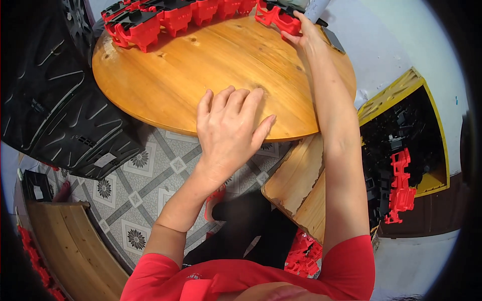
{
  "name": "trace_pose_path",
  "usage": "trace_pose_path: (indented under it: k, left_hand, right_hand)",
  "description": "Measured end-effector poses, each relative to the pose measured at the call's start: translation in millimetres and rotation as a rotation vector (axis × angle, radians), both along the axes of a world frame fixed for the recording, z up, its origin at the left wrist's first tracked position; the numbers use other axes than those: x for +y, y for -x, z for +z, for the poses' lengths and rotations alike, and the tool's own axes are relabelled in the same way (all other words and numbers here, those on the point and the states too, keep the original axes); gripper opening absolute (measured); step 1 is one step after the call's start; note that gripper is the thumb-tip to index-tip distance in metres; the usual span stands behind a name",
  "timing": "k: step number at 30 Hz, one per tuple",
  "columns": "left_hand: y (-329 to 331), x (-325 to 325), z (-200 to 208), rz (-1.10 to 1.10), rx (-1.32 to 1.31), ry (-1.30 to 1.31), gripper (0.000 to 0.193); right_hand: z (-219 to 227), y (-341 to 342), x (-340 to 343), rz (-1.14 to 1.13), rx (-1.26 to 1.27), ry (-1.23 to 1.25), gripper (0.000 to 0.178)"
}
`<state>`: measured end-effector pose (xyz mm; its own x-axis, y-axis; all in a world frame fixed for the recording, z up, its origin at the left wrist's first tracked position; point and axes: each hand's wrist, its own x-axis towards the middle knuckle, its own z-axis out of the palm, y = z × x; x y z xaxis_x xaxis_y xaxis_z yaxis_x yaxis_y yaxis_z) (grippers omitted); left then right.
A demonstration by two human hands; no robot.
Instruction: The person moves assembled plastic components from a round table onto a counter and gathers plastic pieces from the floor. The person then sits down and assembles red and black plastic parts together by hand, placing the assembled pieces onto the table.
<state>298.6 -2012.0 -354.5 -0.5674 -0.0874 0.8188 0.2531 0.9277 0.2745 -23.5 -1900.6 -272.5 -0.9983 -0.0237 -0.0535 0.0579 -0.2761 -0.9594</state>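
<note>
A round varnished wooden table (pixel 201 65) fills the upper centre of the frame. Below it lies a grey tiled floor with flower patterns (pixel 130 195). A white wall (pixel 386 45) occupies the upper right, and a wooden bench (pixel 75 246) sits lower left.

The person's left hand (pixel 228 128) lies palm down near the closer edge of the round wooden table (pixel 201 70), fingers together and pointing toward its far side, thumb spread out to the right. Its bare forearm runs back over the table's edge to a red short sleeve. The right arm stretches nearly straight across the table's right side, and the right hand (pixel 301 32) at the far rim has its fingers curled onto a red plastic part (pixel 276 17).
</note>
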Motion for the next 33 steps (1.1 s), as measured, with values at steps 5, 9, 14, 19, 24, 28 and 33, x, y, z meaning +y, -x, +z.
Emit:
trace_pose_path:
  k: [5,9,14,19,24,28,33]
  left_hand:
    - [9.1,-5.0,-8.6,-0.006,-0.052,0.009,0.042]
    - [15.2,-6.0,-2.5,0.018,-0.076,0.07,0.037]
    - [7.7,26.3,-1.3,-0.175,0.287,-0.247,0.026]
    - [-27.7,134.1,-34.0,-0.729,-0.006,-0.357,0.028]
    - [-41.7,211.9,-59.9,-1.009,-0.496,-0.435,0.033]
    - [-45.9,252.3,-61.3,-1.118,-0.618,-0.454,0.035]
    - [-59.1,286.6,-45.0,-1.198,-0.666,-0.494,0.044]
  right_hand:
    - [26.8,-109.9,-2.2,-0.156,-0.113,-0.138,0.041]
    - [18.8,-167.5,110.9,-0.125,0.142,-0.272,0.057]
    - [25.3,-313.6,262.5,-0.559,0.528,-0.559,0.03]
    - [-34.7,-419.2,381.4,-0.976,0.581,-1.089,0.016]
    - [-49.8,-431.3,451.9,-1.29,0.474,-1.567,0.04]
    - [-42.2,-424.3,457.3,-0.896,0.512,-1.821,0.057]
    - [-61.4,-407.7,473.8,-0.919,0.613,-1.958,0.019]
